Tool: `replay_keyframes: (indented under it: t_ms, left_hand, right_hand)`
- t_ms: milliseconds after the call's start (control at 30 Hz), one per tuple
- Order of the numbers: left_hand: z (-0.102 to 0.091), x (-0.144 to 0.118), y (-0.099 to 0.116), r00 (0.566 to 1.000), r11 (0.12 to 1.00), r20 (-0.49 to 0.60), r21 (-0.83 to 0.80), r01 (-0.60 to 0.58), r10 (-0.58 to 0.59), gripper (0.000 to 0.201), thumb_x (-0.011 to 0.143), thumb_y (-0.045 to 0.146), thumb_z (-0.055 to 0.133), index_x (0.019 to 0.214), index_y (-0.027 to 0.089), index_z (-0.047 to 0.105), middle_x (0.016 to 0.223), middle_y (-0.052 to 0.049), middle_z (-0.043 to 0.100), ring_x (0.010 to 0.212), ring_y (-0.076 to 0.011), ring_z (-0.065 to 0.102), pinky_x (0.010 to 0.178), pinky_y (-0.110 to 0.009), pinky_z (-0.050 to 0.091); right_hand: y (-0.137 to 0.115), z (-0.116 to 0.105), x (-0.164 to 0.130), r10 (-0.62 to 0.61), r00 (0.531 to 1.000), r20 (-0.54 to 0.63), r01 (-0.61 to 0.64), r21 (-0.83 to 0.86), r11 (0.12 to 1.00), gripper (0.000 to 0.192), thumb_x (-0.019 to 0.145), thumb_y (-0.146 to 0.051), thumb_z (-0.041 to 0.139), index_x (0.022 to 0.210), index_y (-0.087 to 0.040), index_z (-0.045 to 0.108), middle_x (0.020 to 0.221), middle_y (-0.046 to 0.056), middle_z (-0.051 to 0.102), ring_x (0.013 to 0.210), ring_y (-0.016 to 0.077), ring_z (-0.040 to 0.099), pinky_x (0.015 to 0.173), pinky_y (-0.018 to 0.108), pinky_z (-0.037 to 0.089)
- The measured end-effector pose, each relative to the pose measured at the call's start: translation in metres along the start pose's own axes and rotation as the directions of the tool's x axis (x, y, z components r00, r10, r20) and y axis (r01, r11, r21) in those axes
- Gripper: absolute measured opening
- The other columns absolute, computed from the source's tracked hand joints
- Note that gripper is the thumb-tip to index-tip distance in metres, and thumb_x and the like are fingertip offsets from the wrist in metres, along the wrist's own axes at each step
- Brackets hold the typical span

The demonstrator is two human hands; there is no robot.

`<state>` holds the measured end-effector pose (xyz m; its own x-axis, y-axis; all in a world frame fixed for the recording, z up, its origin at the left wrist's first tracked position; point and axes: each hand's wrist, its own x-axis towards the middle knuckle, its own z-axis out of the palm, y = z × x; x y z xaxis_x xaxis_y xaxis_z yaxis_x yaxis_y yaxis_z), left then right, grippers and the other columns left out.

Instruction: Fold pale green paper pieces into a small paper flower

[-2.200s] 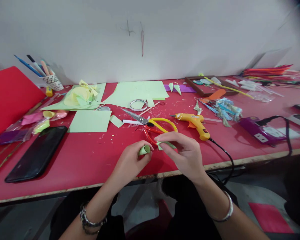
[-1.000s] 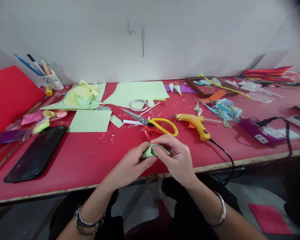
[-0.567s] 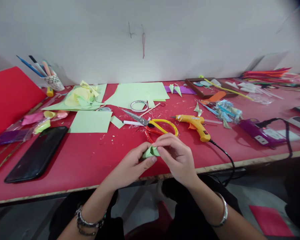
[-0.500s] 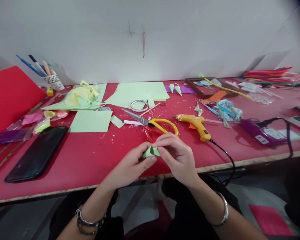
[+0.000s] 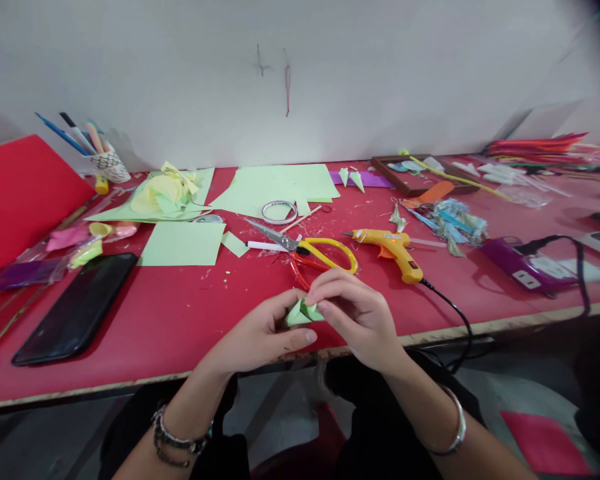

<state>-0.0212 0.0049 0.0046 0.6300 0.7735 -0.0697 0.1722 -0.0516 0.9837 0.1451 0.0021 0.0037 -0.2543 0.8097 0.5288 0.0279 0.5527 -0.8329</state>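
A small piece of folded light green paper [image 5: 299, 313] is between my two hands, just above the table's front edge. My left hand [image 5: 260, 331] holds its left side from below, the thumb lying along the near side. With thumb and fingertips, my right hand [image 5: 355, 313] pinches its right end. Directly beyond the hands lie scissors [image 5: 325, 252] with red and yellow handles, blades apart, over a white marker [image 5: 266, 246]. To their right rests a yellow glue gun [image 5: 390, 248], its cord dropping over the edge.
On the red table [image 5: 180, 327] lie a black phone [image 5: 77, 307], green paper sheets [image 5: 185, 243], a tape roll [image 5: 279, 212] and two small green paper cones [image 5: 351, 179]. A pen cup [image 5: 111, 165] stands at back left. A purple power strip [image 5: 525, 263] sits at right.
The folded paper has turned slightly and shows more of its near face. My left thumb has shifted down a little from it, and my right hand still pinches the other end.
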Motion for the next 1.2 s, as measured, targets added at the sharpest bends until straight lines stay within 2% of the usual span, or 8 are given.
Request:
replay_keyframes:
  t_ms: [167, 300, 500, 767, 967, 1200]
  left_hand:
    - [0.000, 0.000, 0.004, 0.999, 0.983, -0.052, 0.182, 0.000, 0.009, 0.015, 0.081, 0.030, 0.047, 0.085, 0.015, 0.049, 0.073, 0.003, 0.044, 0.066, -0.0091, 0.040, 0.061, -0.020, 0.036]
    - [0.000, 0.000, 0.006, 0.997, 0.969, -0.065, 0.247, -0.013, 0.030, 0.012, 0.082, 0.026, 0.046, 0.083, 0.015, 0.049, 0.072, 0.003, 0.045, 0.065, -0.0088, 0.041, 0.060, -0.019, 0.036]
    - [-0.001, -0.001, 0.006, 1.000, 0.970, -0.026, 0.242, 0.008, -0.001, 0.015, 0.081, 0.028, 0.047, 0.087, 0.015, 0.050, 0.073, 0.003, 0.046, 0.064, -0.0091, 0.041, 0.058, -0.019, 0.038]
    - [-0.002, -0.002, 0.004, 1.000, 0.960, -0.019, 0.279, 0.027, -0.023, 0.015, 0.080, 0.028, 0.046, 0.087, 0.015, 0.050, 0.073, 0.002, 0.046, 0.064, -0.0099, 0.042, 0.058, -0.021, 0.038]
    - [0.000, -0.002, 0.004, 0.997, 0.987, 0.045, 0.150, 0.053, -0.060, 0.014, 0.080, 0.027, 0.047, 0.088, 0.016, 0.047, 0.071, 0.003, 0.046, 0.060, -0.0085, 0.042, 0.053, -0.019, 0.037]
    - [-0.001, 0.000, 0.006, 0.999, 0.955, 0.011, 0.296, 0.036, -0.041, 0.014, 0.081, 0.027, 0.046, 0.089, 0.015, 0.050, 0.078, 0.001, 0.052, 0.068, -0.0109, 0.046, 0.061, -0.021, 0.039]
  right_hand:
    - [0.002, -0.004, -0.001, -0.015, 0.999, 0.039, 0.018, -0.076, 0.997, 0.013, 0.078, -0.009, 0.054, 0.082, -0.016, 0.064, 0.082, 0.003, 0.056, 0.077, 0.0103, 0.055, 0.071, 0.023, 0.046]
    - [0.004, -0.006, 0.001, -0.060, 0.995, 0.083, 0.071, -0.138, 0.988, 0.013, 0.077, -0.008, 0.055, 0.082, -0.015, 0.064, 0.083, 0.004, 0.057, 0.077, 0.0105, 0.056, 0.071, 0.023, 0.046]
    - [0.004, -0.009, 0.001, -0.114, 0.984, 0.139, 0.134, -0.147, 0.980, 0.011, 0.077, -0.009, 0.055, 0.081, -0.017, 0.061, 0.082, 0.003, 0.059, 0.078, 0.0113, 0.058, 0.071, 0.024, 0.048]
    - [0.004, -0.012, 0.000, -0.150, 0.971, 0.186, 0.196, -0.260, 0.945, 0.012, 0.078, -0.011, 0.051, 0.080, -0.020, 0.059, 0.084, 0.003, 0.058, 0.077, 0.0116, 0.057, 0.069, 0.024, 0.048]
    - [0.004, -0.011, -0.002, -0.162, 0.952, 0.260, 0.238, -0.299, 0.924, 0.013, 0.077, -0.008, 0.051, 0.077, -0.018, 0.059, 0.084, 0.004, 0.056, 0.077, 0.0106, 0.056, 0.068, 0.022, 0.048]
    - [0.007, -0.007, -0.003, -0.204, 0.952, 0.229, 0.270, -0.310, 0.911, 0.013, 0.077, -0.008, 0.050, 0.080, -0.018, 0.058, 0.082, 0.004, 0.059, 0.078, 0.0108, 0.057, 0.070, 0.022, 0.049]
